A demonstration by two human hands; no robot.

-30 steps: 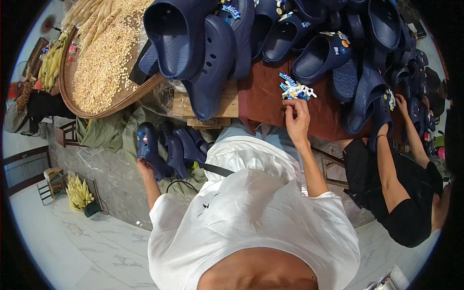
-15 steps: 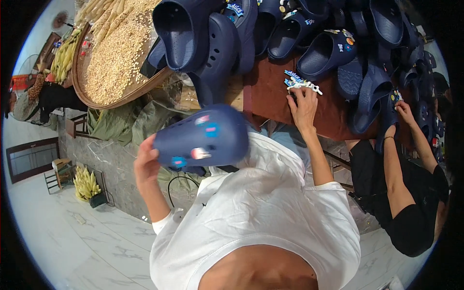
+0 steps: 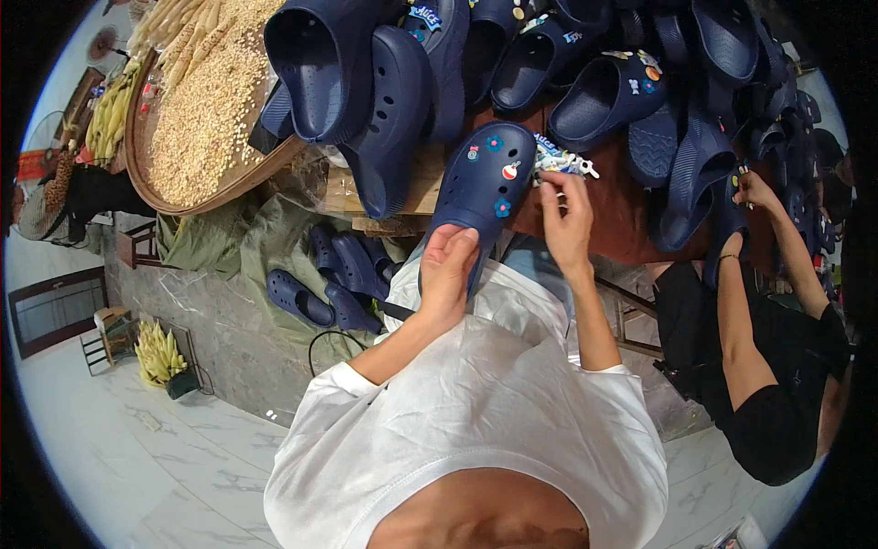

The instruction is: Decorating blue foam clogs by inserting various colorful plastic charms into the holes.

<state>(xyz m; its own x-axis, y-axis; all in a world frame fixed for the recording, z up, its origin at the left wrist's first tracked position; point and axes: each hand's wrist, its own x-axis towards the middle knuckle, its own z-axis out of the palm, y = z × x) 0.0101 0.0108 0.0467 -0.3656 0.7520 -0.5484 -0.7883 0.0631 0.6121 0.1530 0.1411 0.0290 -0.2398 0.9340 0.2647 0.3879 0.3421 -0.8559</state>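
**Left hand on clog heel, right hand in the charm pile**

Left hand: fingers closed round the heel end of a navy clog, thumb on top. Clog is held toe-away over the desk edge, upper facing the camera, with small coloured charms already set in its holes.

Right hand: just right of the clog, touching a pile of loose charms on the desk. Fingers curled, tips pinched together at the pile; can't tell whether they actually hold a charm, it's too small to make out.

Around the fingers:
- Beyond and left of the clog: more navy clogs stacked close, some propped on end, crowding the space past the toe.
- Beyond and right of the right hand: further clogs and slides, close to the charm pile.
- Far left: round tray of grain, rim near the stacked clogs.
- Below the left hand, on the floor: several more clogs on green cloth.
- Far right: another person's hand working on a clog, well apart from the right hand.
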